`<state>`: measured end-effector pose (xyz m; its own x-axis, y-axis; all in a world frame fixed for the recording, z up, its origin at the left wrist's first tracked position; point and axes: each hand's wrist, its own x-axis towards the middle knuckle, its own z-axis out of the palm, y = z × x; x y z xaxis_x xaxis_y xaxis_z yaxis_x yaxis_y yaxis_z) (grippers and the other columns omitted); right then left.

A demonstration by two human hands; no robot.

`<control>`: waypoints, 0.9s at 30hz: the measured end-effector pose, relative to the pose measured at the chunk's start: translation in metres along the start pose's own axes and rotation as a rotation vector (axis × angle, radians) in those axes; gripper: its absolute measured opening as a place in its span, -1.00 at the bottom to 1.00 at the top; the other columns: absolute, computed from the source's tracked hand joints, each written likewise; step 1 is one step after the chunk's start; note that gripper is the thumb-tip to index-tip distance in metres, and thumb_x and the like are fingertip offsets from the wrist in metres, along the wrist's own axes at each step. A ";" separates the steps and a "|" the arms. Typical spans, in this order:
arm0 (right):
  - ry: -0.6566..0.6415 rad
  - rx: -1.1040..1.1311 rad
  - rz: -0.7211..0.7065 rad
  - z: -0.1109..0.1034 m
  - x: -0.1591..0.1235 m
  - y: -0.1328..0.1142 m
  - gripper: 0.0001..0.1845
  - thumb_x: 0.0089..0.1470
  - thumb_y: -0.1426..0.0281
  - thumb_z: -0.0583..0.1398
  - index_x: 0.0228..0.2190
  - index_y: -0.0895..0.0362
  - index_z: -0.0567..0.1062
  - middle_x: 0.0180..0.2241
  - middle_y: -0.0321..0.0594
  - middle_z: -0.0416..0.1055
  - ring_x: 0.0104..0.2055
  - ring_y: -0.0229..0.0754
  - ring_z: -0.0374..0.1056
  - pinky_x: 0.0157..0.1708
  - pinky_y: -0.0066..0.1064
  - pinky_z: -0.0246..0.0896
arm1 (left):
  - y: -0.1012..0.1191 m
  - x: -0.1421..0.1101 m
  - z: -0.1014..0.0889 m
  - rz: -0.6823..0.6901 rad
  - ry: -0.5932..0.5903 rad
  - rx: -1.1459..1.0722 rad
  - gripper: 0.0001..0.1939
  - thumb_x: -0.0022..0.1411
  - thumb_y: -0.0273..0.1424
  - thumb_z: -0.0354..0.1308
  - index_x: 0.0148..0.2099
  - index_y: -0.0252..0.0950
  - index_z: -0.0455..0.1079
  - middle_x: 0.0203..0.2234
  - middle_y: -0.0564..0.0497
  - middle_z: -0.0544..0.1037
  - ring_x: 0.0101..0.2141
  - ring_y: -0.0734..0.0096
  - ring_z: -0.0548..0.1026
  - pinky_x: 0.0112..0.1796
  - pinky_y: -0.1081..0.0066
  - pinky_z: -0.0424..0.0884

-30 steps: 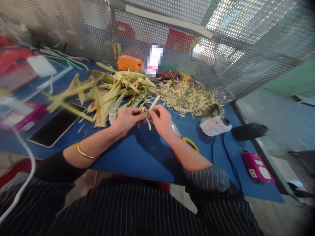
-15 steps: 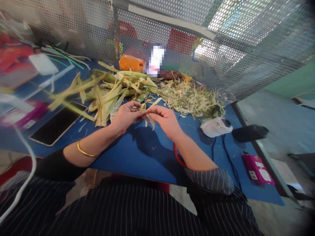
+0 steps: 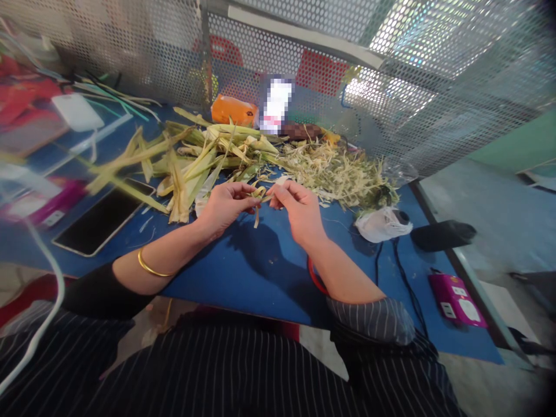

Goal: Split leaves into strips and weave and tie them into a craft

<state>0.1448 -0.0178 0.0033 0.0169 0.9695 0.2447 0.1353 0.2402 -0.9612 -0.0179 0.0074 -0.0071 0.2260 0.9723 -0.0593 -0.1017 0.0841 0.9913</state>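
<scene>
Left grip [image 3: 226, 207] and right grip [image 3: 302, 212] pinch 1 husk strip [image 3: 263, 198], looped, apparently unfinished. Broad husks [image 3: 203, 164] lie unshredded beside heaped shreds [image 3: 341, 174].

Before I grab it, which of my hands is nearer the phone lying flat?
Left: your left hand is right of the phone, and your right hand is farther off on that same side.
</scene>
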 end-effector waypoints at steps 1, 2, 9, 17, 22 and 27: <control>0.002 0.009 0.029 0.000 0.000 -0.001 -0.75 0.11 0.20 0.19 -0.48 0.09 0.50 -0.56 -0.34 0.35 -0.48 -0.30 0.26 -0.40 -0.41 0.21 | 0.000 0.000 0.000 0.006 0.005 0.009 -0.77 -0.09 -0.42 0.38 -0.33 -0.35 0.48 -0.58 0.06 0.53 -0.56 0.50 0.47 -0.44 0.46 0.42; -0.007 0.002 0.055 -0.001 0.000 -0.001 -0.73 0.11 0.19 0.19 -0.50 0.09 0.50 -0.58 -0.34 0.34 -0.50 -0.31 0.23 -0.43 -0.42 0.18 | 0.001 0.000 0.000 0.009 0.011 0.025 -0.78 -0.09 -0.43 0.37 -0.33 -0.35 0.48 -0.58 0.07 0.53 -0.56 0.51 0.46 -0.45 0.46 0.41; -0.166 -0.186 0.180 -0.003 0.000 0.005 -0.73 0.02 0.28 0.20 -0.63 0.12 0.47 -0.60 -0.34 0.33 -0.52 -0.32 0.17 -0.47 -0.41 0.06 | 0.004 -0.002 0.001 0.056 0.021 0.146 -0.78 -0.07 -0.39 0.36 -0.32 -0.37 0.50 -0.51 0.02 0.55 -0.54 0.49 0.46 -0.45 0.46 0.39; -0.105 -0.096 0.294 0.001 -0.001 0.006 -0.76 -0.09 0.38 0.16 -0.71 0.13 0.41 -0.65 -0.34 0.33 -0.53 -0.31 0.20 -0.45 -0.41 0.08 | -0.001 -0.002 0.000 0.116 0.034 0.298 -0.74 0.00 -0.33 0.31 -0.27 -0.39 0.50 -0.49 -0.01 0.56 -0.51 0.43 0.49 -0.44 0.44 0.39; -0.108 -0.069 0.344 0.003 -0.001 0.006 -0.78 -0.10 0.40 0.14 -0.71 0.13 0.41 -0.66 -0.35 0.32 -0.53 -0.32 0.19 -0.45 -0.42 0.06 | -0.005 -0.002 0.001 0.133 0.045 0.333 -0.77 0.01 -0.35 0.30 -0.27 -0.36 0.48 -0.50 0.01 0.56 -0.52 0.43 0.51 -0.45 0.45 0.40; -0.137 -0.172 0.254 0.002 0.000 0.011 -0.77 -0.06 0.41 0.12 -0.69 0.12 0.37 -0.64 -0.35 0.28 -0.51 -0.29 0.19 -0.44 -0.41 0.05 | -0.009 -0.001 0.000 0.178 0.046 0.444 -0.78 0.03 -0.32 0.28 -0.27 -0.34 0.50 -0.53 0.00 0.57 -0.52 0.41 0.51 -0.46 0.44 0.38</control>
<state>0.1448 -0.0152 -0.0078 -0.0599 0.9977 -0.0308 0.3091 -0.0108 -0.9510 -0.0176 0.0059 -0.0165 0.1986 0.9726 0.1205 0.2914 -0.1760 0.9403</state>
